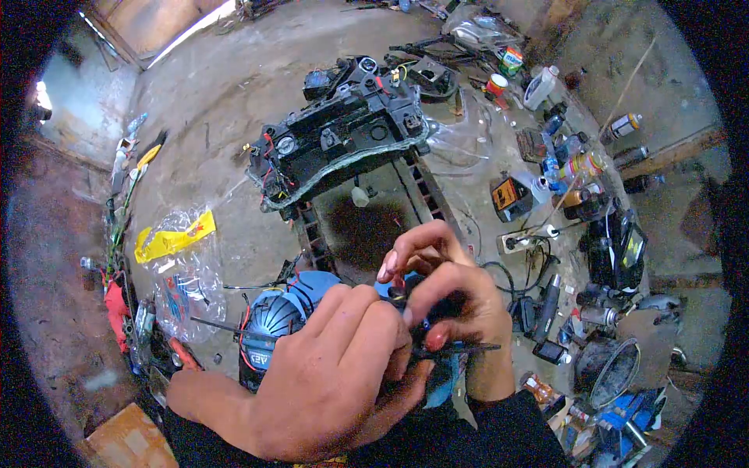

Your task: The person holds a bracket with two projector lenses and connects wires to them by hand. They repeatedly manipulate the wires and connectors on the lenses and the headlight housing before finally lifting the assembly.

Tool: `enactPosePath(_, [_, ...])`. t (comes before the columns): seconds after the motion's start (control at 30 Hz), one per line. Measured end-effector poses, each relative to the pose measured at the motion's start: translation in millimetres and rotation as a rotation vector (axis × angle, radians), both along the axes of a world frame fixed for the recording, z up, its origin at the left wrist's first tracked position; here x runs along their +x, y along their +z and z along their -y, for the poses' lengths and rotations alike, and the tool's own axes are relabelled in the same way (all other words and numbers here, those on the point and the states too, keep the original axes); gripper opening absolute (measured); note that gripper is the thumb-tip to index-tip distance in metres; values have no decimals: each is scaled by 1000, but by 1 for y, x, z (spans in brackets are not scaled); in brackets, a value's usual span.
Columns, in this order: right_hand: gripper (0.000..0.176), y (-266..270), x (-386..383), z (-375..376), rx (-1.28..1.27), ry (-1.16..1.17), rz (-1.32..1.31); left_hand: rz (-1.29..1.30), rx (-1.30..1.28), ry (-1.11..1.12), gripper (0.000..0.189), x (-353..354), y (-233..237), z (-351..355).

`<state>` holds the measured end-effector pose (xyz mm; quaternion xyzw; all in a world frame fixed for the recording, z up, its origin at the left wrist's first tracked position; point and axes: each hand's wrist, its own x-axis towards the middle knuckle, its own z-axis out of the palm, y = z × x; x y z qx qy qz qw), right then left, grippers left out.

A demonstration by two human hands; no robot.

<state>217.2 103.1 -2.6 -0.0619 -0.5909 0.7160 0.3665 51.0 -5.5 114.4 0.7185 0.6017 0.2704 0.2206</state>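
Both hands meet low in the middle of the head view. My left hand (328, 374) has its fingers curled; what they grip is hidden behind them. My right hand (460, 296) is bent round a small dark part (398, 295) with a shiny metal ring, its fingertips close to my left fingers. A thin dark strip (472, 348) sticks out to the right below the right thumb. Beneath the hands shows a blue ribbed object (273, 316) with red and black wires. Farther ahead, a black plastic housing (335, 136) with wires rests over a metal frame (425, 187).
Yellow tape or wrapping (175, 238) lies on clear plastic at the left. At the right stand a black bottle with an orange label (515, 195), a white jug (541, 87) and several other bottles. A dark round pan (614, 370) is at the lower right.
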Motion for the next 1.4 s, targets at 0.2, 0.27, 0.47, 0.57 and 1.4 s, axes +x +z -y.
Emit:
enactPosePath(0.2, [19, -15, 4, -17, 150, 126, -103, 10, 22, 0, 42, -1, -2, 3])
enactPosePath(0.27, [22, -8, 3, -14, 162, 108, -81, 8, 37, 1, 42, 1, -1, 4])
enactPosePath(0.47, [24, -5, 5, -11, 238, 75, -28, 28, 3, 31, 43, 3, 0, 5])
enactPosePath(0.57, [22, -1, 5, -7, 235, 20, 22, 61, 19, 43, 44, 1, -5, 3])
enactPosePath(1.4, [30, -15, 4, -23, 275, 45, 29, 31, -20, -4, 44, -2, -2, -8])
